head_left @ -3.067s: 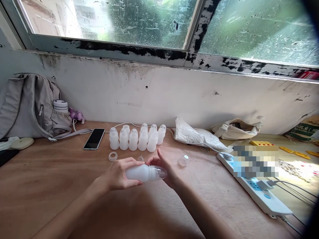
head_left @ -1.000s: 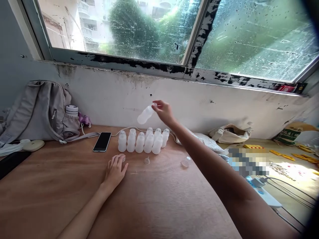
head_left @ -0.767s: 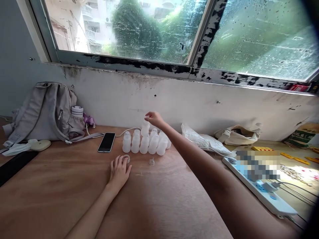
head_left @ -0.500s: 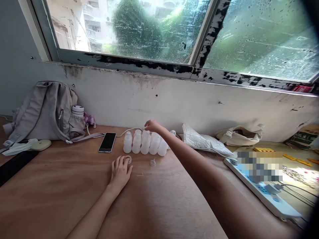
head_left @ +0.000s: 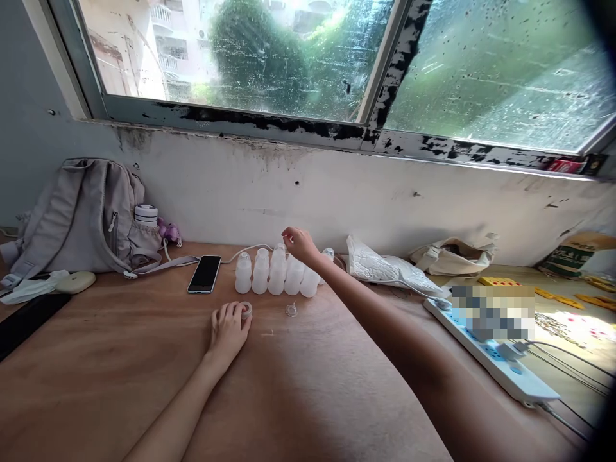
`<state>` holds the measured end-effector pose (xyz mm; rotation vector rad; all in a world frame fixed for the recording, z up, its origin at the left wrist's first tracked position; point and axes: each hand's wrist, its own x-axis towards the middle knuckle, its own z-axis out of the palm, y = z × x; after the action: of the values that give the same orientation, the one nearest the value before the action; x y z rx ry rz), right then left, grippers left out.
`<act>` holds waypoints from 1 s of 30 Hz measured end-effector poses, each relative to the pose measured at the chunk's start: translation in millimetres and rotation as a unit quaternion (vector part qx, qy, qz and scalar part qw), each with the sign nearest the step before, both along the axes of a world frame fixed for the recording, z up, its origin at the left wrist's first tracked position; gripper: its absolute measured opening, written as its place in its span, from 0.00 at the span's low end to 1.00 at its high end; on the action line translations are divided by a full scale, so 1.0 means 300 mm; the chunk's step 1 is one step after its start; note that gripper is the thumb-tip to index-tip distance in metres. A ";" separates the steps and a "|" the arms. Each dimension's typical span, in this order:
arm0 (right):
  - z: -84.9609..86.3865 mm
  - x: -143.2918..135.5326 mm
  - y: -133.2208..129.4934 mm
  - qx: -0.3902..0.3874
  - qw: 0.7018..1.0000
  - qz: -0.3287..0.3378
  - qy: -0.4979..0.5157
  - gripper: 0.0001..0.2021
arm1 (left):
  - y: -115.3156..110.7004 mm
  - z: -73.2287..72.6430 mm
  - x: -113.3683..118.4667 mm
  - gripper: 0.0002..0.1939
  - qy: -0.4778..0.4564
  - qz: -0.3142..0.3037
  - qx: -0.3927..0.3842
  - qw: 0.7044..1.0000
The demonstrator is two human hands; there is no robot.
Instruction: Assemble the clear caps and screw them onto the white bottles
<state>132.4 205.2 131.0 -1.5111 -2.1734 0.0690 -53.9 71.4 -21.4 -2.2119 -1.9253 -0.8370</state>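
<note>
A row of several frosted white plastic bottles [head_left: 278, 273] stands upright toward the wall. My right hand [head_left: 299, 244] is just above the tall middle bottle's top, thumb and fingers pinched. What the pinch holds, if anything, is too small to make out. My left hand [head_left: 228, 328] rests on the wooden tabletop in front of the bottles. Its index finger and thumb are against a clear ring [head_left: 246, 310] that looks like a small roll of tape. To the right lies a thin clear loop [head_left: 291, 310], apart from both hands. My right forearm partly hides the right-hand bottles.
Left of the bottles lies a phone [head_left: 205, 274], with a grey backpack [head_left: 86, 218] behind. A white padded bag [head_left: 385, 266] and a cream cloth bag [head_left: 455, 258] sit along the wall. At right is a power strip [head_left: 491, 353] with cords.
My right hand has lifted slightly up and right from the middle bottle's top. The left hand stays at the clear ring. The view has shifted a little.
</note>
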 end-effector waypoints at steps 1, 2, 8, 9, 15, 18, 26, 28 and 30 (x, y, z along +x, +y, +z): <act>-0.017 0.009 -0.034 0.021 1.000 0.000 0.010 0.12 | -0.001 0.003 -0.001 0.07 -0.002 0.001 0.002 1.000; -0.042 0.021 -0.071 0.036 0.999 0.002 0.020 0.12 | -0.002 0.006 -0.002 0.07 -0.003 0.002 0.003 1.000; -0.337 0.113 -0.252 0.041 0.988 -0.017 0.150 0.08 | -0.001 0.018 0.002 0.05 -0.026 -0.020 0.017 0.999; -0.391 0.125 -0.271 0.033 0.987 -0.022 0.156 0.08 | -0.001 0.019 0.004 0.06 -0.039 -0.032 0.021 0.999; -0.563 0.141 -0.335 0.019 0.982 0.017 0.190 0.08 | -0.014 0.022 0.022 0.06 -0.187 -0.128 0.018 0.974; -0.570 0.131 -0.347 0.020 0.976 0.033 0.214 0.08 | -0.002 0.018 0.058 0.07 -0.299 -0.165 0.002 0.940; -0.571 0.098 -0.370 0.014 0.951 0.056 0.305 0.07 | 0.061 -0.045 0.281 0.11 -0.424 -0.190 -0.026 0.885; -0.559 0.100 -0.385 0.008 0.941 0.054 0.334 0.09 | 0.054 -0.052 0.308 0.17 -0.442 -0.198 -0.033 0.874; -0.544 0.104 -0.402 -0.006 0.929 0.058 0.366 0.10 | 0.040 -0.052 0.313 0.20 -0.450 -0.205 -0.041 0.868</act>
<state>163.7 84.4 -32.2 -1.1071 -1.6386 0.5895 40.0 83.5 -37.0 -2.5719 -1.7416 -2.2117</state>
